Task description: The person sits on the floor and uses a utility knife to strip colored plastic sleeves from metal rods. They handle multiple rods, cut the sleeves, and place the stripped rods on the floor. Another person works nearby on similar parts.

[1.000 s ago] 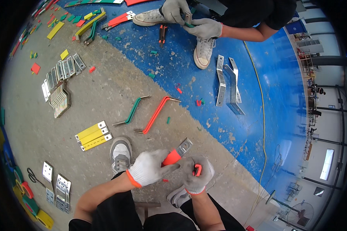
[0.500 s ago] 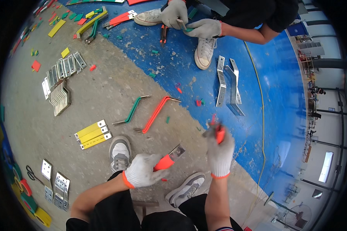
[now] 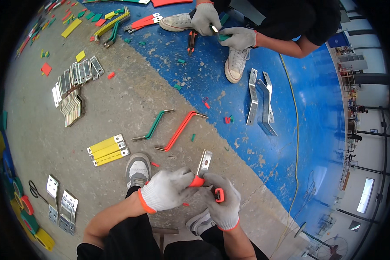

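My left hand (image 3: pixel 169 190), in a white glove with an orange cuff, is closed on a flat metal bar (image 3: pixel 205 163). The bar's bare end with a slotted hole points away from me, and red sleeving (image 3: pixel 197 181) covers the part near my fingers. My right hand (image 3: pixel 223 203), gloved too, grips a red-and-black utility knife (image 3: pixel 219 195). Its fingertips meet the bar at the edge of the sleeving. The knife's blade cannot be made out. Beyond them lie a bent red-sleeved bar (image 3: pixel 177 132) and a green-sleeved one (image 3: pixel 154 125).
Yellow-sleeved bars (image 3: pixel 108 150) and a stack of bare bent bars (image 3: pixel 72 108) lie left. Scissors (image 3: pixel 37 190), metal plates (image 3: pixel 68 210) and tape rolls (image 3: pixel 44 239) are at lower left. Opposite, a co-worker's gloved hands (image 3: pixel 238 38) hold a piece. Bare bars (image 3: pixel 252 97) lie on blue floor.
My right hand has come left and nearer with the utility knife, up to the bar. The bar has turned more upright. A small red scrap now shows beside my left shoe.
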{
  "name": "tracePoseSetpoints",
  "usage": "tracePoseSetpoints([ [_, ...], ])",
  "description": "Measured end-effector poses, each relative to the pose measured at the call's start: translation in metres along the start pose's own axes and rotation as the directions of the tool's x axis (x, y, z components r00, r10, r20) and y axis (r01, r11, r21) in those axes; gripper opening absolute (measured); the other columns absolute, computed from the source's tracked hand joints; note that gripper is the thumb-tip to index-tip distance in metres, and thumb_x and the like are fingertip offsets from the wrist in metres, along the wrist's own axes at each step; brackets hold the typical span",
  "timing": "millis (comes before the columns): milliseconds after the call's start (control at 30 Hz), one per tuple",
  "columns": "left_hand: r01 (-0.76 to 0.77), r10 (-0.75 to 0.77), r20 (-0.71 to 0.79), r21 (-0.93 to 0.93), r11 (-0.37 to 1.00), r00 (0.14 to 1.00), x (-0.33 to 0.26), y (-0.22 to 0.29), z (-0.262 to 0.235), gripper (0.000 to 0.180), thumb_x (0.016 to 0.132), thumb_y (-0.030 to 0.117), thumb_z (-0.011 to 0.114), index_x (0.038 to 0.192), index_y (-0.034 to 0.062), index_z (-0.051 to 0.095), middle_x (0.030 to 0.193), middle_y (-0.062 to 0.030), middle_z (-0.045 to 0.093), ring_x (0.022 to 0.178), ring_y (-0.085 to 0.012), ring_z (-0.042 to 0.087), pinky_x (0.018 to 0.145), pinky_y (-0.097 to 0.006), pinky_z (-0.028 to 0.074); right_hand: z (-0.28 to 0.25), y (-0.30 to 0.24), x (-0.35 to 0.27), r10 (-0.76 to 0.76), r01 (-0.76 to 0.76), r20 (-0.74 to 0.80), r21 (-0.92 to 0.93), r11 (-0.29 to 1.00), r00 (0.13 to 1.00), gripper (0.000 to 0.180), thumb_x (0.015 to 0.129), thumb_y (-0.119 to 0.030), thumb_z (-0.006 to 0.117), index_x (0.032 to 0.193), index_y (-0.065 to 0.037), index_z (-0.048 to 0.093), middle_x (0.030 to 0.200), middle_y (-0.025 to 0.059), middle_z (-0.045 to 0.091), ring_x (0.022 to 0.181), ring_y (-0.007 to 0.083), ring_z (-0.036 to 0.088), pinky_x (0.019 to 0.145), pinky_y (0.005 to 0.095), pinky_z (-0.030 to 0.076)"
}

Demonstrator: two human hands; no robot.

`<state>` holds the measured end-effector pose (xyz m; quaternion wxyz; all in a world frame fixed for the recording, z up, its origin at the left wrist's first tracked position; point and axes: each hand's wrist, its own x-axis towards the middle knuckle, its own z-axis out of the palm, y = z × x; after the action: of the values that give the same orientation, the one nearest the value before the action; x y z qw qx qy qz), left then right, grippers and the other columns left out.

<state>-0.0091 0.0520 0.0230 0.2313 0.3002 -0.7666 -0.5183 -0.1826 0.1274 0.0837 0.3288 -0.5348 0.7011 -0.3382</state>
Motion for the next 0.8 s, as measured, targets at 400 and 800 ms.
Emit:
tracePoseSetpoints([
  [400,-0.09,-0.018,0.227,0.457,0.885,0.974,0.001,0.032,-0.023,0.008,0.09,0.02,0.061,0.089,0.0131,0.058,0.076,-0.0053,0.057,0.064,-0.0213,0.066,0.05,-0.038,0.05,-0.023,0.002,0.003,0.28,-0.307,0.186,0.134,0.942,0.942,0.022,0.079,0.011,0.074,0.096,0.0,0.065,0.093,0.0046,0.068,0.081,0.0088,0.061,0.073,0.0257,0.051],
  [800,-0.112,-0.013,0.263,0.451,0.885,0.965,-0.004,0.029,-0.02,0.009,0.091,0.02,0.06,0.095,0.0116,0.06,0.078,-0.0075,0.06,0.063,-0.0251,0.069,0.048,-0.04,0.052,-0.035,-0.01,0.017,0.264,-0.239,0.315,-0.117,0.964,0.911,0.017,0.079,0.003,0.077,0.093,-0.002,0.067,0.083,0.0056,0.068,0.073,0.0114,0.06,0.067,0.0294,0.049],
])
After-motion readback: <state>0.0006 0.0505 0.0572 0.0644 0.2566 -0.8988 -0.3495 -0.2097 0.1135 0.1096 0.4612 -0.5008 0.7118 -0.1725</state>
